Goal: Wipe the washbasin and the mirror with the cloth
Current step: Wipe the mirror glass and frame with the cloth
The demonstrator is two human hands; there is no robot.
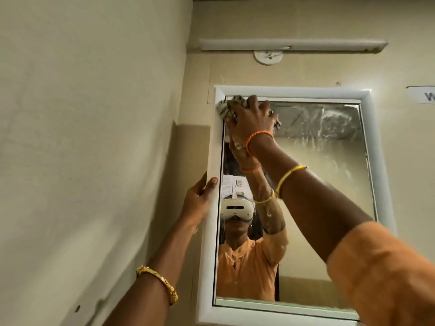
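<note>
A white-framed mirror [327,175] hangs on the beige wall, its glass streaked with wet smears in the upper part. My right hand [253,122] presses a crumpled checked cloth [227,107] against the glass at the mirror's top left corner. Most of the cloth is hidden under the hand. My left hand [200,198] grips the left edge of the mirror frame about halfway up, thumb on the front. The washbasin is out of view.
A side wall [82,137] meets the mirror wall close to the frame's left edge. A tube light fitting [292,44] and a round white fixture [268,57] sit above the mirror. A paper label [423,95] is stuck at the right.
</note>
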